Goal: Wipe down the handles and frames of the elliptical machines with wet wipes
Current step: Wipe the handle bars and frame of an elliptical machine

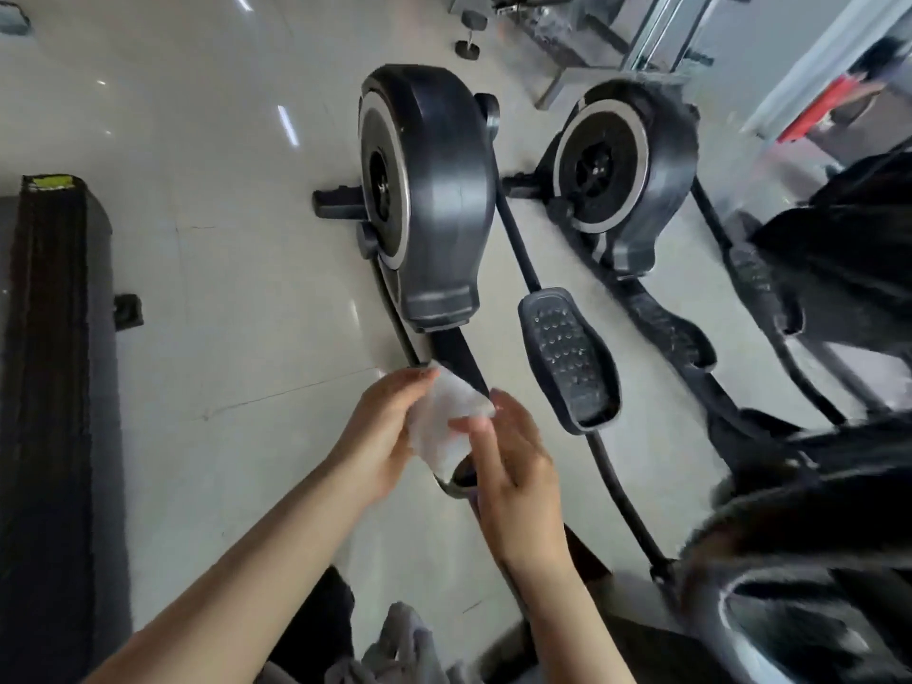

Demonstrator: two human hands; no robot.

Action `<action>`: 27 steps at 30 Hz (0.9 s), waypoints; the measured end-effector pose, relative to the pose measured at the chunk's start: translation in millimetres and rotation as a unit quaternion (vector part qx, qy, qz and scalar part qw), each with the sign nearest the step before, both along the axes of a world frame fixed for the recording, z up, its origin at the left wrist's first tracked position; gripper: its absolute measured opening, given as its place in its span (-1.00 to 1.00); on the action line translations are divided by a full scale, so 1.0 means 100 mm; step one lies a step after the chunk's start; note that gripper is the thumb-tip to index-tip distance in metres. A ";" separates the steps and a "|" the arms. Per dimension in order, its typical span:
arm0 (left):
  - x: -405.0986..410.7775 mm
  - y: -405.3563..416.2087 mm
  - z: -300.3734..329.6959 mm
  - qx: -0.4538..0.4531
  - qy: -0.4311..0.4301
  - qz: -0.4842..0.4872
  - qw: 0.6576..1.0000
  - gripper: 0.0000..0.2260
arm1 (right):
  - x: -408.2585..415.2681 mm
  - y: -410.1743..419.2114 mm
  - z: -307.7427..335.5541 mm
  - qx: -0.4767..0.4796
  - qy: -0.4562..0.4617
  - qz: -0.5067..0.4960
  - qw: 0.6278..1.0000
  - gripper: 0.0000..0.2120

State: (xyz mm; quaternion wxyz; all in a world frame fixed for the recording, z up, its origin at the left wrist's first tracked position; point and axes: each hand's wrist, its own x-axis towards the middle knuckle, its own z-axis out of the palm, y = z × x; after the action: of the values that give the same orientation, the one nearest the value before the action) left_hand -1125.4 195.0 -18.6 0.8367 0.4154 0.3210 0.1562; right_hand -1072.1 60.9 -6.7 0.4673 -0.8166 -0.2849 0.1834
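At the near edge, two bare forearms are seen reaching forward over a pale tiled floor (222, 298). A white wet wipe (446, 422) is held between both hands, above the low frame bar of the near elliptical machine (429, 199). The left hand (382, 436) is curled round the wipe's left side; the right hand (513, 466) has it pinched at the near right edge between thumb and fingertips. The wipe appears crumpled, so the step is judged to be its unfolding or refolding before contact. A flat, fresh face should be presented, and the wipe then pressed along the bar in long strokes toward the flywheel housing. The right pedal (567, 357) lies just right of the hands, and a second elliptical (622, 175) stands farther right. A dark padded bench (49, 387) is seen at the left.
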 end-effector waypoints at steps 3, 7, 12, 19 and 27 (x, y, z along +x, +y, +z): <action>0.23 0.50 0.03 0.016 0.028 -0.034 0.999 -0.89 | 0.14 0.50 0.08 0.025 0.054 -0.089 0.994 -0.84; 0.55 0.92 0.07 0.053 0.017 -0.075 0.996 -0.87 | 0.43 0.91 0.05 0.035 0.196 -0.184 0.962 -0.74; 1.07 1.30 0.04 0.242 0.044 -0.085 0.966 -0.88 | 0.83 1.15 0.10 0.121 0.289 -0.288 0.905 -0.55; 2.09 1.49 0.37 0.150 -0.014 -0.282 0.948 -0.67 | 1.50 1.35 0.29 0.253 0.229 -0.379 0.860 -0.62; 3.20 1.00 0.84 0.015 -0.119 -0.449 0.886 -0.62 | 1.96 1.07 0.77 0.498 0.235 -0.373 0.747 -0.64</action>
State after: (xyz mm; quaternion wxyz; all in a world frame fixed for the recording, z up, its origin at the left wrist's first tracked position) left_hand -805.3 295.1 65.2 0.8429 0.5059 -0.0038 -0.1832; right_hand -876.5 167.6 70.3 0.8909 -0.4406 0.1097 0.0126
